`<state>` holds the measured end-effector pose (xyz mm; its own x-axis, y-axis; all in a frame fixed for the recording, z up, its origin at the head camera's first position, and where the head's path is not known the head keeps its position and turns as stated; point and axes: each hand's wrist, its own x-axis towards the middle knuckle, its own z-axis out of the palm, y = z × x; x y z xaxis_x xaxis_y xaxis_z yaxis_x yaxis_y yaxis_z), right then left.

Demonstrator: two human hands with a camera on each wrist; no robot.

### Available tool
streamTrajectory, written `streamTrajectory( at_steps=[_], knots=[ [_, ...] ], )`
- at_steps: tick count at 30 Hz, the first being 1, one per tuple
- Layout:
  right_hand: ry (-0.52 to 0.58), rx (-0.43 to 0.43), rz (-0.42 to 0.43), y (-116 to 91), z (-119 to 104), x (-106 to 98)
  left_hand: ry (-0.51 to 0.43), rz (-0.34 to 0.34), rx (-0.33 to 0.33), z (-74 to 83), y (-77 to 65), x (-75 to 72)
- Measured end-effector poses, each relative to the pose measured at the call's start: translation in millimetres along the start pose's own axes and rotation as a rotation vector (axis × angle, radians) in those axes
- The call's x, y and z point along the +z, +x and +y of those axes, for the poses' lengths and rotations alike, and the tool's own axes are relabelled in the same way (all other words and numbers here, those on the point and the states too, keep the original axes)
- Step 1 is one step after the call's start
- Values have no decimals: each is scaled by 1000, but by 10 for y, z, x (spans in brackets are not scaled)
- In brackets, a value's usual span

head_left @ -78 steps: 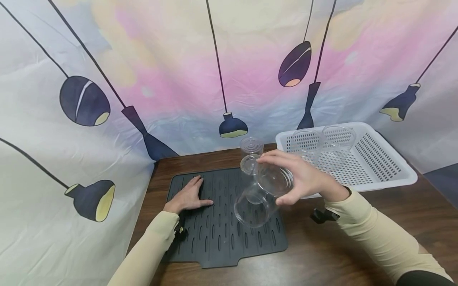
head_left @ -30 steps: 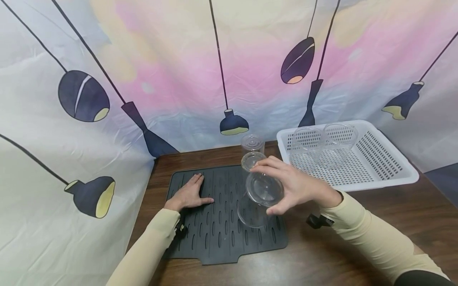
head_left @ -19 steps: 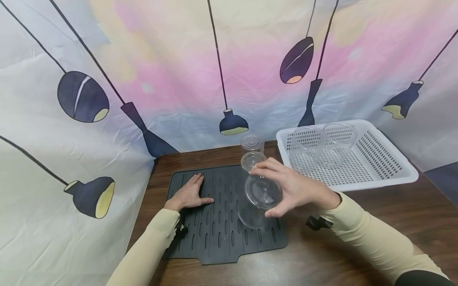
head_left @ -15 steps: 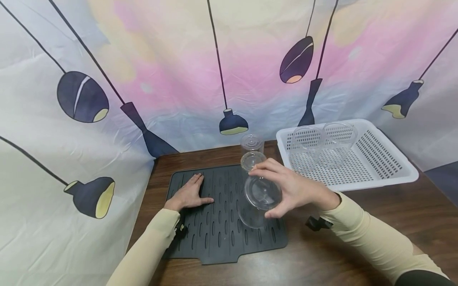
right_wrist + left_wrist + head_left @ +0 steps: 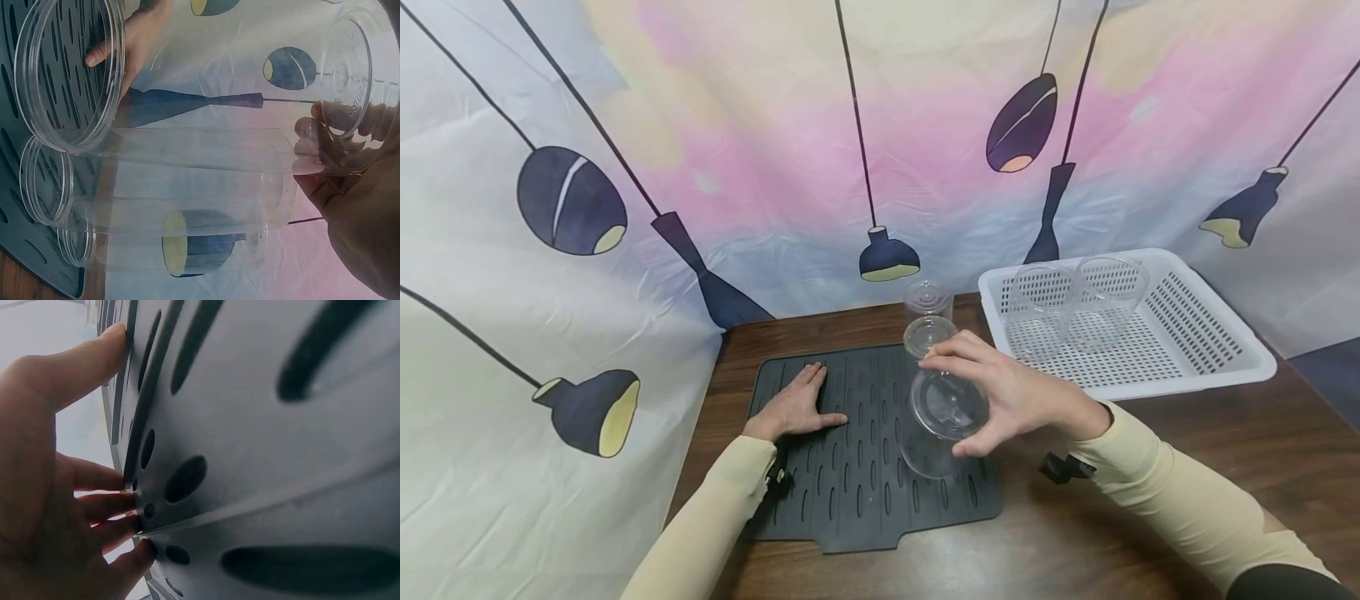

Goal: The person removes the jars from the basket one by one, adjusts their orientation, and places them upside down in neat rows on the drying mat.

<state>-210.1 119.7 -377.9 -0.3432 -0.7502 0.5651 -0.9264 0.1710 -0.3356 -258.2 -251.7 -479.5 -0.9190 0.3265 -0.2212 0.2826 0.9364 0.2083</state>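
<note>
My right hand (image 5: 1000, 396) grips a clear jar (image 5: 951, 406) by its base, fingers and thumb spread round the sides. This jar is mouth-down over the right part of a dark slotted mat (image 5: 865, 517). In the right wrist view its ringed rim (image 5: 70, 140) is down at the mat; whether it bears on it I cannot tell. Two similar clear jars, a nearer one (image 5: 930, 330) and a farther one (image 5: 928, 298), stand mouth-down behind it in a row. My left hand (image 5: 793, 408) rests on the mat's left side, thumb spread from the extended fingers (image 5: 103, 490).
A white perforated basket (image 5: 1243, 358) is at the back right of the wooden table (image 5: 1037, 542). Inside it are two more clear jars, a left one (image 5: 1041, 312) and a right one (image 5: 1112, 292). A curtain printed with lamps (image 5: 752, 150) hangs close behind the table.
Since the earliest frame, my right hand has come down and slightly left, bringing the tilted jar more upright, mouth-down. It has barely moved over the last half second. The left hand has stayed put.
</note>
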Motion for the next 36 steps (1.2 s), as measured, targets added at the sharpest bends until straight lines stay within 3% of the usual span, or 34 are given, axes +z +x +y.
streamTrajectory(
  at_steps=[10,26,36],
  knots=[
    [-20,15,-33,-10,6,14,-7,-1,7,-20,25,-9],
    [-58,-45,-40,-26,-10,74,-20,1,11,-25,12,-12],
    [-52,20,-110,-58,-47,101,-26,-5,15,-17,-14,-4]
  ],
)
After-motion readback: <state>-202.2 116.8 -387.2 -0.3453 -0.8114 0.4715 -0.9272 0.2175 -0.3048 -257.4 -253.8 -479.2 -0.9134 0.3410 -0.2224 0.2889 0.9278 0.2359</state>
